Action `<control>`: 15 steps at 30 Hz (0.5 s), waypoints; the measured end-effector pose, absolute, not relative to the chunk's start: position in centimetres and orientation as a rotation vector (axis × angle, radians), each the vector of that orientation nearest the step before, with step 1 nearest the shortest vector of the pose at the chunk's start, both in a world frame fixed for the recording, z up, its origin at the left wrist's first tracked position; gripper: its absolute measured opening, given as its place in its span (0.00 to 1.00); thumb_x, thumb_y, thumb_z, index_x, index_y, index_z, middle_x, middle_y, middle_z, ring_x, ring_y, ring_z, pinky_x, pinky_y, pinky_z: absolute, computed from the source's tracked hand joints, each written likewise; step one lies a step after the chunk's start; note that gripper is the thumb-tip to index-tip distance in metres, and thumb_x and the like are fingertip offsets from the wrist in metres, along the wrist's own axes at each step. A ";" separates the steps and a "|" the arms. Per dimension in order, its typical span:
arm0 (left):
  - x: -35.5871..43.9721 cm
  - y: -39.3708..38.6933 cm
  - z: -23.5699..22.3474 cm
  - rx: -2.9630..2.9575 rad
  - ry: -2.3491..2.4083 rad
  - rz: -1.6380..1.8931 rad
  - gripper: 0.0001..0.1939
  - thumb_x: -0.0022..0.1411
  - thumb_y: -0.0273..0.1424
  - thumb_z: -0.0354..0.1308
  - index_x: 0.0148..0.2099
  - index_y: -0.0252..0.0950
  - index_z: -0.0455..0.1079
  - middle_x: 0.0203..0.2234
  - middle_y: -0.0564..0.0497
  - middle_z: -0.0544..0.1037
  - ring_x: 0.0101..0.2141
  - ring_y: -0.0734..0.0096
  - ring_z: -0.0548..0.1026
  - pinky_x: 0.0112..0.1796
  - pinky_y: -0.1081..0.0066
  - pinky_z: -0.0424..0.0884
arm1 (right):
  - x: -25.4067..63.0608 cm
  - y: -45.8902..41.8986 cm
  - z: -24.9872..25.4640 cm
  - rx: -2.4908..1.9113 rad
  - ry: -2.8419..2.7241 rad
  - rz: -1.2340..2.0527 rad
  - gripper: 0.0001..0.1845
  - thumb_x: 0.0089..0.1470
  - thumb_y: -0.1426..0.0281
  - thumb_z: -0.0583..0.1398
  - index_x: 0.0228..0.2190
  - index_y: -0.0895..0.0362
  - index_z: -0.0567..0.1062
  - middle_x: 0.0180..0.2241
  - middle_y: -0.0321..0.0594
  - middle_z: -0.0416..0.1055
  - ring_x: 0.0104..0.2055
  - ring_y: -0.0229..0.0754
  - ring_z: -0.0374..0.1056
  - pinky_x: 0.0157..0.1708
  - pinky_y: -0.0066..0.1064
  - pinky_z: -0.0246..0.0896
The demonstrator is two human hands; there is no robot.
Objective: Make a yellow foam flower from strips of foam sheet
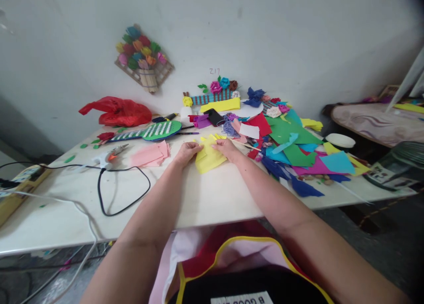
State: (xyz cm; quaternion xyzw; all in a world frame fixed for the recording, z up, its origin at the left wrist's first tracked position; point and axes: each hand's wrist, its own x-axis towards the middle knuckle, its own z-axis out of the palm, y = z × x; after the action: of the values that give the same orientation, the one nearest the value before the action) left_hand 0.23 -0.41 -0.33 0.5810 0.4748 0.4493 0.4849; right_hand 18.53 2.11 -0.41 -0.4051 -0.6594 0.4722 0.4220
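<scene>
A thin sheet of yellow crepe paper (209,160) hangs between my two hands, just over the white table. Pinching its left edge is my left hand (188,153), fingers closed on the paper. My right hand (226,148) grips the upper right side in the same way. Along the far edge the sheet shows small strips or folds. To the left of my left hand lies a loose stack of pink paper pieces (149,154). A thin wooden stick (247,146) lies just past my right hand.
Coloured paper scraps (291,140) pile up on the right, near a large glass jar (397,165). On the left are a glue gun (103,160) with its black cord, pliers (115,151) and a power strip (23,184). A red plastic bag (121,111) sits behind.
</scene>
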 end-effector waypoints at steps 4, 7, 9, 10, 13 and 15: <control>0.1 -0.2 -0.4 1.342 1.037 1.067 0.15 0.44 0.39 0.62 0.25 0.33 0.62 0.14 0.57 0.64 0.14 0.83 0.60 0.16 0.79 0.50 | 18.6 2.3 -0.4 -1.013 -1.575 1.215 0.12 0.37 0.62 0.63 0.21 0.59 0.72 0.16 0.32 0.65 0.23 0.37 0.64 0.24 0.26 0.58; -0.1 0.1 -0.6 1.293 0.982 1.058 0.14 0.44 0.37 0.62 0.26 0.33 0.62 0.17 0.55 0.67 0.17 0.79 0.65 0.19 0.78 0.57 | 18.7 2.3 -0.3 -1.009 -1.574 1.203 0.12 0.37 0.62 0.63 0.22 0.60 0.72 0.16 0.33 0.65 0.24 0.37 0.64 0.23 0.26 0.58; -0.2 0.3 -0.7 1.288 0.983 1.057 0.13 0.44 0.36 0.61 0.26 0.33 0.62 0.17 0.54 0.67 0.17 0.79 0.66 0.19 0.78 0.58 | 18.8 2.3 -0.3 -0.999 -1.582 1.207 0.13 0.37 0.62 0.63 0.23 0.60 0.74 0.17 0.33 0.66 0.24 0.37 0.64 0.23 0.26 0.58; -0.3 0.3 -0.8 1.290 0.990 1.056 0.13 0.45 0.36 0.61 0.26 0.33 0.62 0.17 0.54 0.67 0.17 0.79 0.66 0.19 0.78 0.58 | 18.8 2.3 -0.3 -0.993 -1.581 1.211 0.13 0.36 0.62 0.63 0.24 0.60 0.74 0.17 0.33 0.67 0.24 0.37 0.64 0.23 0.26 0.58; -0.3 0.4 -0.9 1.294 1.014 1.057 0.12 0.45 0.36 0.61 0.25 0.33 0.62 0.16 0.55 0.66 0.17 0.80 0.65 0.19 0.78 0.57 | 18.7 2.2 -0.3 -0.982 -1.562 1.220 0.15 0.35 0.63 0.63 0.27 0.61 0.76 0.19 0.33 0.69 0.24 0.36 0.64 0.24 0.26 0.59; -0.3 0.4 -0.9 1.299 1.027 1.057 0.13 0.46 0.36 0.60 0.24 0.33 0.61 0.15 0.56 0.64 0.16 0.80 0.64 0.18 0.78 0.56 | 18.5 2.2 -0.3 -0.977 -1.549 1.212 0.16 0.35 0.64 0.63 0.29 0.61 0.76 0.21 0.33 0.70 0.25 0.36 0.65 0.26 0.27 0.60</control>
State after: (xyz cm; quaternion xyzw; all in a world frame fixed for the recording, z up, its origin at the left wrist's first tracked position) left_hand -0.31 0.39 -0.88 0.5499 0.4347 0.4476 0.5552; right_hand 18.51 2.25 -0.35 -0.3960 -0.6278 0.4916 0.4554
